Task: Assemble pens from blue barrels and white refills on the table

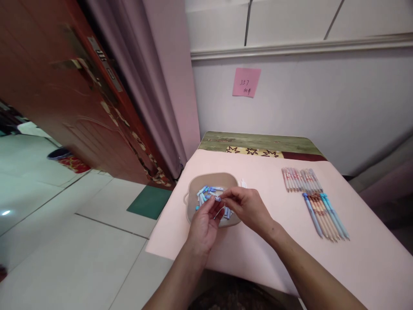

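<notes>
My left hand (205,224) is closed on a short blue pen part (213,198), held between thumb and fingers over a beige basin (192,185). Close against the end of that part, my right hand (247,206) has its thumb and forefinger pinched together; whatever lies between those fingertips is too small to make out. Several loose blue, white and turquoise pen pieces (201,199) lie inside the basin, partly hidden by my hands. A small white piece (244,184) shows beside the basin, behind my right hand.
On the pink table cover (271,258), a row of slim patterned pens (301,180) lies at the right, with blue and brown-topped pens (325,217) in front. A pink note (246,82) sticks to the wall behind. A wooden door (106,120) stands at the left.
</notes>
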Demonstrator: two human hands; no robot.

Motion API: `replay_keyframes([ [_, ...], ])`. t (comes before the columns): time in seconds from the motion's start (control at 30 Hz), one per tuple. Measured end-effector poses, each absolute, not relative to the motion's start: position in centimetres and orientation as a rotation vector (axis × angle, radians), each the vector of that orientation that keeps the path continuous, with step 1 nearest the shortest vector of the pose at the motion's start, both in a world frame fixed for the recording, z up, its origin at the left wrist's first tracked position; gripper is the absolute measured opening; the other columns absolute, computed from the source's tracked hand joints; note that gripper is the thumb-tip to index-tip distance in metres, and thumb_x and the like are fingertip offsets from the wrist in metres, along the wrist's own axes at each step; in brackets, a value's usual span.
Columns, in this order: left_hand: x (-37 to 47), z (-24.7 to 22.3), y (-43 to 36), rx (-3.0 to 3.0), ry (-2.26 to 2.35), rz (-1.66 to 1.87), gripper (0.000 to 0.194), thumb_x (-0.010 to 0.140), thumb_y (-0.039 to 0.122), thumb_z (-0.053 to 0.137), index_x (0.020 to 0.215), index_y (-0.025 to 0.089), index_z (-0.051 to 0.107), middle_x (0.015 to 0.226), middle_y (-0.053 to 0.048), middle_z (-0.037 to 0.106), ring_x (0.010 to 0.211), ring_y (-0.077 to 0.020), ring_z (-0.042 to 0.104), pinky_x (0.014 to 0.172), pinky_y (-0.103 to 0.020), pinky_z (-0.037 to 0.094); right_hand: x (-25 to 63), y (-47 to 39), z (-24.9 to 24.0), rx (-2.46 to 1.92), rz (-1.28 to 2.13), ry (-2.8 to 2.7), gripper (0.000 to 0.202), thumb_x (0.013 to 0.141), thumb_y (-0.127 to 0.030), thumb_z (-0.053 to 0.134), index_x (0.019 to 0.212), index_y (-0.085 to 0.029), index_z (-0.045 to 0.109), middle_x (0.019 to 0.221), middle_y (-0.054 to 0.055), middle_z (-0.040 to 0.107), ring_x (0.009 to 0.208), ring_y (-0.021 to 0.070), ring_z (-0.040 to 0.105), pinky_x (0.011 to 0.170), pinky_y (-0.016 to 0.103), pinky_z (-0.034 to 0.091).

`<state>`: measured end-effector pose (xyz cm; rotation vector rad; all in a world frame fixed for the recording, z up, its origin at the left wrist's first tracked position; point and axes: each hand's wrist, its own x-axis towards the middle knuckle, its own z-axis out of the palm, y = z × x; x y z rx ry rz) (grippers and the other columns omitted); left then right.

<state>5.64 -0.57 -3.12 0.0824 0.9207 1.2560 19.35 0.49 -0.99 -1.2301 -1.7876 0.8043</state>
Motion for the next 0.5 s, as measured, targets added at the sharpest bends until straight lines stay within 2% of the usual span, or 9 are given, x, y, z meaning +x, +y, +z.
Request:
replay_keyframes([
  [0.13, 6.0, -2.8, -0.6, 0.064, 0.924, 1.25, 0.007, 0.084, 0.011, 0.059, 0.082, 0.012, 0.065, 0.074, -0.004, 0.07, 0.064, -0.011, 0.065, 0.062, -0.023, 0.051, 19.4, 0.5, -0.9, -1.23, 0.765, -1.807, 0.013, 0.078, -0.015, 0.064, 0.083, -0.024, 0.071, 0.077, -0.002, 0.072, 0.069, 0.0133, 0.066, 0.066, 0.023, 0.048],
  [0.23, 6.0, -2.6, -0.6, 0.036, 0.901, 1.207, 0.008, 0.085, 0.011, 0.058, 0.085, 0.011, 0.066, 0.072, -0.005, 0.071, 0.062, -0.0115, 0.065, 0.061, -0.023, 0.052, 19.0, 1.1, -1.4, -1.238, 0.861, -1.743, 0.007, 0.076, -0.02, 0.067, 0.082, -0.022, 0.068, 0.07, -0.002, 0.069, 0.064, 0.0126, 0.063, 0.062, 0.023, 0.048],
  [0.4, 4.5, -2.0, -0.2, -0.016, 0.854, 1.186, 0.013, 0.088, 0.01, 0.053, 0.088, 0.008, 0.066, 0.072, -0.007, 0.071, 0.061, -0.0122, 0.067, 0.059, -0.023, 0.055, 18.7, 2.9, -1.8, -1.215, 1.148, -1.547, 0.031, 0.066, -0.041, 0.075, 0.083, -0.018, 0.063, 0.066, -0.002, 0.063, 0.058, 0.0114, 0.057, 0.052, 0.021, 0.044],
  [0.5, 2.8, -1.3, 0.4, -0.053, 0.829, 1.268, 0.016, 0.09, 0.009, 0.049, 0.091, 0.006, 0.064, 0.075, -0.009, 0.072, 0.06, -0.0116, 0.067, 0.058, -0.021, 0.057, 19.5, 3.7, -1.4, -1.212, 1.147, -1.455, 0.035, 0.078, -0.051, 0.061, 0.083, -0.016, 0.061, 0.06, -0.002, 0.06, 0.05, 0.0103, 0.052, 0.048, 0.021, 0.042],
])
